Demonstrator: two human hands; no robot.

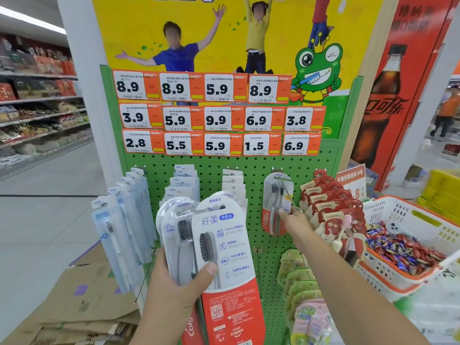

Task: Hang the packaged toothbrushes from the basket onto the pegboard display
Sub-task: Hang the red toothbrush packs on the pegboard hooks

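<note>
My left hand grips a fan of several packaged toothbrushes, white and red cards with black-bristled brushes, held up before the green pegboard. My right hand reaches forward and pinches the lower edge of one matching toothbrush pack that hangs on a metal peg in the upper row. Neighbouring pegs carry blue-white packs, pale packs and red-topped packs.
A white and orange basket full of wrapped sweets stands at the right. Green and pink packs hang lower right. Flattened cardboard lies on the floor at left. Price tags fill the board's top. An aisle with shelves opens left.
</note>
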